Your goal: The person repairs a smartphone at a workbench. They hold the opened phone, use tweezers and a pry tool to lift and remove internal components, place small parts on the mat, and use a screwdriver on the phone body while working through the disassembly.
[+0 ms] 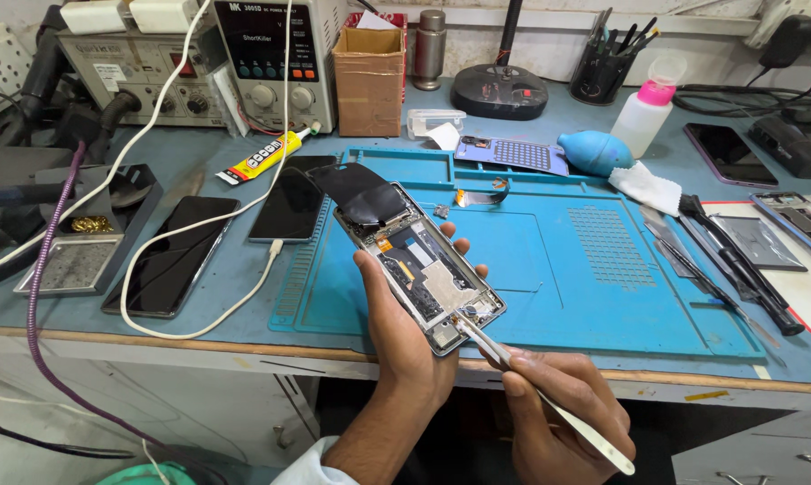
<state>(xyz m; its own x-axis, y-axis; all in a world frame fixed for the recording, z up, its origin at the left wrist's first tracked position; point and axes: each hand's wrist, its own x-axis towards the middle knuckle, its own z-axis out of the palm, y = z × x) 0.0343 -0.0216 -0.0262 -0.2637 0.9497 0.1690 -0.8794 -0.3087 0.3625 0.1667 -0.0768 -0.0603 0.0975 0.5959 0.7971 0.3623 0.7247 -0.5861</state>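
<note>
Phone [420, 269] first: you hold it in your left hand [403, 337], back cover off and its insides facing up, raised above the front edge of the blue mat [558, 278] that lies on the tabletop [244, 260]. Your fingers wrap around from underneath, with the fingertips [464, 244] showing past its far edge and your thumb along the near side. A black flap [360, 193] stands lifted at the far end of the phone. Your right hand [562, 409] is closed around a white tool [549, 400], held like a pen, and its thin tip touches the lower corner of the open phone. To your left on the tabletop lie two dark phones [176, 251], one with a white cable [199, 328] plugged in, and a yellow glue tube [262, 157] just beyond them. Farther back stand a cardboard box [369, 81] and bench instruments [275, 54]. On the far side of the mat you have a purple back cover [513, 154], a blue rubber blower [596, 151], a bottle with a pink cap [648, 112] and a white cloth [648, 187]. To your right lie black-handled tools [737, 265].
</note>
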